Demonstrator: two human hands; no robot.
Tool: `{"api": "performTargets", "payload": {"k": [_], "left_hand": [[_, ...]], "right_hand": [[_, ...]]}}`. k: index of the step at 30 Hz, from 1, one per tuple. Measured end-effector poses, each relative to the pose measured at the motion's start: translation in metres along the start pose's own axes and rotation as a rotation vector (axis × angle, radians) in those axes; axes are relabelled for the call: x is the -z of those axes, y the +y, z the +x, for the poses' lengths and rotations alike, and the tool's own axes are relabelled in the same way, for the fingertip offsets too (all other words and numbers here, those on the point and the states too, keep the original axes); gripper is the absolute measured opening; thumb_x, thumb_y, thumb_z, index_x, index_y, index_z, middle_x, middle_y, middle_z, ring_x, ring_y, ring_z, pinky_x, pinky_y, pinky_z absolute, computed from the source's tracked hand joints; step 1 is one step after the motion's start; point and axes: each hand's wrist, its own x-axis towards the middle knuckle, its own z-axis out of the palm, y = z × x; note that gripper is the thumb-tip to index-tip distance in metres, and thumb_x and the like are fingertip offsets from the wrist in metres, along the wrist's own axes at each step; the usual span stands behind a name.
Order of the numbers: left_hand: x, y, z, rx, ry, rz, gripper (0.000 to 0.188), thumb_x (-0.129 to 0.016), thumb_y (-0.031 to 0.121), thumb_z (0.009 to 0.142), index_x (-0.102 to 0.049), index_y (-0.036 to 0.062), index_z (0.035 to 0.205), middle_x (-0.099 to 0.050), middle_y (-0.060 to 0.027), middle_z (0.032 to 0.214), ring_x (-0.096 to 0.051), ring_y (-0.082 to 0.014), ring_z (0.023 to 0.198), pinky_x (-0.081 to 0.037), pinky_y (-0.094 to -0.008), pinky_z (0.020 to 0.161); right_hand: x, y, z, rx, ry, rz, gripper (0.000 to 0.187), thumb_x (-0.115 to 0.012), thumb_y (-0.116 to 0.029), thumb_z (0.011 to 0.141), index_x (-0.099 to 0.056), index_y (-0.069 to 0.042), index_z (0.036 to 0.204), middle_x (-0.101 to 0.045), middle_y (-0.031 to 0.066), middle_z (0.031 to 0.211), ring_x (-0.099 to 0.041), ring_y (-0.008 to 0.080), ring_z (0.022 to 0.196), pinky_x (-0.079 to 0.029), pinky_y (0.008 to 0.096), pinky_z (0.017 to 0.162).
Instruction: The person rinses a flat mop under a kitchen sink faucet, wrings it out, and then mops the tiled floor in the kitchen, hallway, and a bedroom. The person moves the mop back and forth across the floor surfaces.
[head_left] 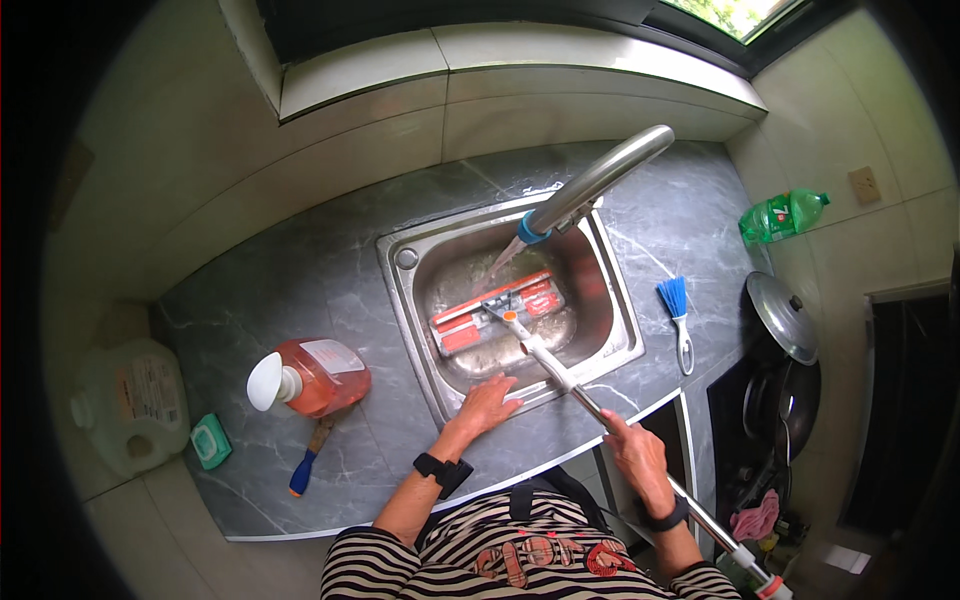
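My right hand (640, 457) is wrapped around the metal pole of a long-handled flat mop (562, 374). The mop's wide orange-and-grey head (492, 308) lies slantwise inside the steel sink (612, 352), beneath the tap. Water runs from the curved metal tap (597, 180), which has a blue ring at its mouth, onto or beside the head. My left hand (486, 405) rests at the sink's front rim with fingers stretched out, holding nothing. The pole slants past my right side, its lower end reaching the bottom right corner.
Left of the sink stand a pump bottle of pink liquid (328, 377), a blue-handled tool (303, 472), a green packet (210, 441) and a large whitish jug (135, 405). To the right are a blue brush (677, 318), a green bottle (782, 217), a pot lid (780, 318) and a dark stove (735, 410).
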Motion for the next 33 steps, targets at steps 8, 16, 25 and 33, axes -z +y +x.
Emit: {"api": "performTargets", "payload": {"k": [8, 16, 25, 33], "left_hand": [[-0.002, 0.013, 0.004, -0.020, 0.105, -0.242, 0.055, -0.050, 0.043, 0.091, -0.048, 0.0037, 0.129, -0.045, -0.0231, 0.134, -0.045, -0.0365, 0.122, -0.037, -0.0421, 0.101], [0.013, 0.041, 0.000, 0.174, 0.129, -0.778, 0.052, -0.057, 0.040, 0.090, -0.050, -0.0013, 0.121, -0.055, -0.0181, 0.119, -0.058, -0.0253, 0.105, -0.049, -0.0364, 0.086], [-0.003, 0.060, 0.024, 0.285, -0.041, -1.715, 0.065, -0.064, 0.042, 0.085, -0.038, 0.0024, 0.130, -0.052, -0.0145, 0.118, -0.057, -0.0255, 0.106, -0.052, -0.0387, 0.084], [-0.027, 0.067, 0.054, 0.223, 0.011, -1.594, 0.036, -0.063, 0.031, 0.088, -0.054, 0.0055, 0.112, -0.061, -0.0032, 0.089, -0.060, -0.0104, 0.073, -0.050, -0.0234, 0.063]], "right_hand": [[-0.004, 0.020, -0.015, -0.223, -0.118, 0.447, 0.049, -0.068, -0.018, 0.081, -0.056, -0.017, 0.128, -0.064, 0.0158, 0.077, -0.059, 0.0191, 0.064, -0.047, 0.0295, 0.065], [-0.026, 0.049, -0.081, -0.396, -0.216, 0.957, 0.060, -0.078, -0.011, 0.074, -0.053, 0.001, 0.127, -0.055, -0.0044, 0.072, -0.045, 0.0035, 0.058, -0.036, 0.0186, 0.049], [-0.061, 0.068, -0.112, -0.608, -0.512, 1.419, 0.012, -0.061, -0.001, 0.082, -0.053, -0.004, 0.091, -0.043, -0.0045, 0.057, -0.037, 0.0030, 0.043, -0.028, 0.0175, 0.038], [-0.113, 0.112, -0.109, -0.621, -0.707, 1.663, 0.036, -0.056, 0.000, 0.081, -0.047, -0.005, 0.116, -0.043, -0.0003, 0.061, -0.038, 0.0074, 0.047, -0.031, 0.0211, 0.043]]}}
